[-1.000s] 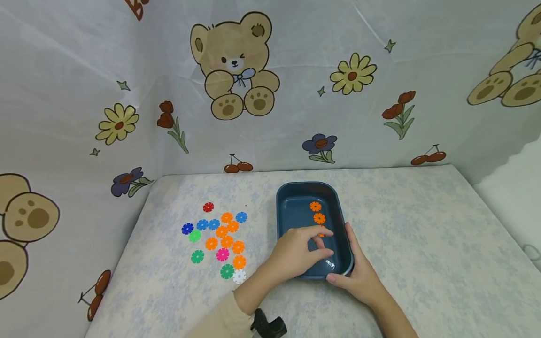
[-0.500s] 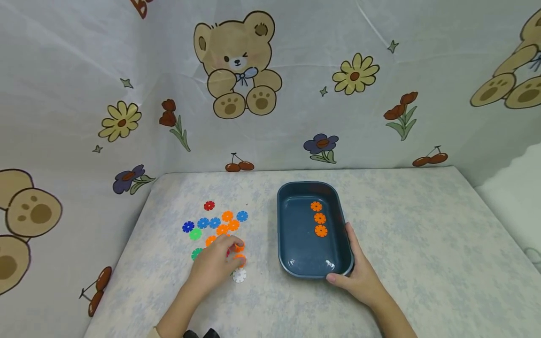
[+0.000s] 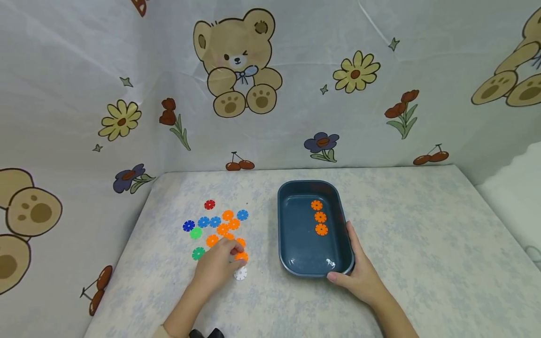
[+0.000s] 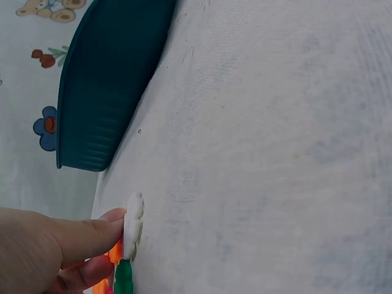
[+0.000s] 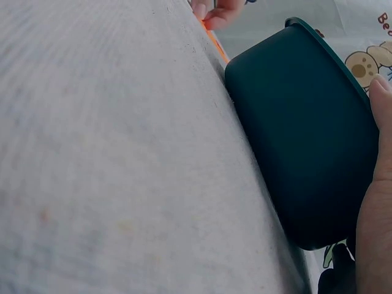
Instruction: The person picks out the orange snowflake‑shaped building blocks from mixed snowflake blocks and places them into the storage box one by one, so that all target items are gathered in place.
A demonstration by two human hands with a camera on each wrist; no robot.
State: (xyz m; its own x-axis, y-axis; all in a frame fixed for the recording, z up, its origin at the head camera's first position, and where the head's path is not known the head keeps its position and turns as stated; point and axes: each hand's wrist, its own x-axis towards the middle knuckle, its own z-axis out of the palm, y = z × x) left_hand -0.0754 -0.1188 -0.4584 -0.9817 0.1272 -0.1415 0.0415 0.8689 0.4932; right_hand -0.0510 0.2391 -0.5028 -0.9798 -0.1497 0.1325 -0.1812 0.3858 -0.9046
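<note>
My left hand (image 3: 217,265) is over the near right side of a group of notched plastic discs, pinching an orange interlocking disc (image 3: 241,257) between thumb and fingers. Just below the thumb lies a white disc (image 3: 240,273), which stands close by the thumb in the left wrist view. Part of the group is hidden under this hand. With thumb at the near right corner and fingers along the right side, my right hand (image 3: 359,277) holds a dark blue tray (image 3: 296,267). Inside the tray, three orange discs (image 3: 320,217) lie in a column toward the right.
Beyond the left hand lie more orange discs (image 3: 222,229), blue discs (image 3: 204,222), a red disc (image 3: 209,204) and green discs (image 3: 198,253). A bear-print cloth (image 3: 287,136) rises behind the pale table (image 3: 422,225).
My left hand has moved from inside the tray leftward to the loose discs, and its fingers have come together on an orange one. The right hand stays on the tray.
</note>
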